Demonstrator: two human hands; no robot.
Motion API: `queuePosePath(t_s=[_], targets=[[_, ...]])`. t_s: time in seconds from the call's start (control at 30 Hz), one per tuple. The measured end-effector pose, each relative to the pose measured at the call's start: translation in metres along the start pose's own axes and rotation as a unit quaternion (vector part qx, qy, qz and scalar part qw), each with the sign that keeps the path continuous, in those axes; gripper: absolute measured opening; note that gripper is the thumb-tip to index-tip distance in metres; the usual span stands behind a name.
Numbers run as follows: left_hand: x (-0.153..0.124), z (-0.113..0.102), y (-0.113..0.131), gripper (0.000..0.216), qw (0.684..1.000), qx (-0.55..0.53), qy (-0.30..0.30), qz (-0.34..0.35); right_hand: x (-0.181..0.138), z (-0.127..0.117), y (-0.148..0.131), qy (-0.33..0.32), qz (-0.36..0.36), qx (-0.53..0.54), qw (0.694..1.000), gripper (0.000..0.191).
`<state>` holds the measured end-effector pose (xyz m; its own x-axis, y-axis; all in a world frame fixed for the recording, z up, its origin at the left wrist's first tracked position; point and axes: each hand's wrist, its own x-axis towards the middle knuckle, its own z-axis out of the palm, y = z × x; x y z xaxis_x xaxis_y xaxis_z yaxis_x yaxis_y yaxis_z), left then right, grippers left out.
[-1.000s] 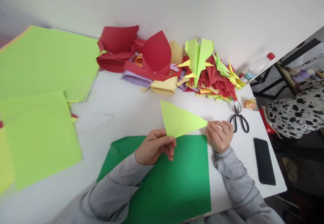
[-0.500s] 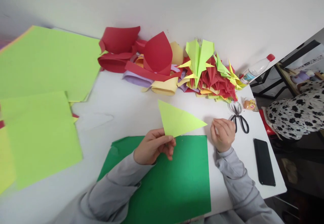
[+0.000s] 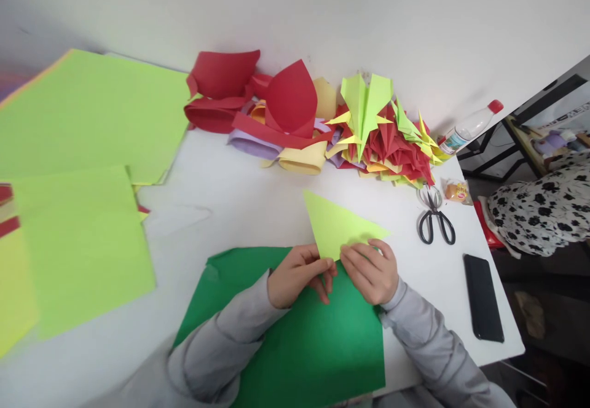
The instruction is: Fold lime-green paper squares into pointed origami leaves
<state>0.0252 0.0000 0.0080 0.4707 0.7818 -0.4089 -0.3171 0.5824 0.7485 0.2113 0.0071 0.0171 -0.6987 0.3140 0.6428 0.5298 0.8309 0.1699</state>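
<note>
A light green paper triangle is held up over the far edge of a dark green sheet. My left hand pinches its lower left corner between thumb and fingers. My right hand has its fingers closed along the lower right edge of the paper, with the thumb behind or out of sight. The triangle's upper left point and right tip stick out past the hands.
Large light green sheets lie at the left. At the back are red paper scraps and a pile of folded paper pieces. Scissors, a phone, a wrapped snack and a bottle lie at the right. A person's patterned garment shows beyond.
My right hand has moved left from beside the scissors onto the paper's lower edge. My left hand and the triangle have shifted slightly right and down.
</note>
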Motion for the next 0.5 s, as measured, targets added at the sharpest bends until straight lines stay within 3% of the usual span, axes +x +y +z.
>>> queuePosePath(t_s=[0.33,0.5], targets=[[0.0,-0.001,0.002,0.023,0.999,0.001,-0.013,-0.033,-0.013,0.003,0.018,0.047,0.047,-0.055,0.996,0.009],[-0.001,-0.002,0.004,0.022,0.999,-0.014,-0.003,-0.032,-0.02,0.003,0.036,0.065,0.117,-0.088,0.987,0.01]])
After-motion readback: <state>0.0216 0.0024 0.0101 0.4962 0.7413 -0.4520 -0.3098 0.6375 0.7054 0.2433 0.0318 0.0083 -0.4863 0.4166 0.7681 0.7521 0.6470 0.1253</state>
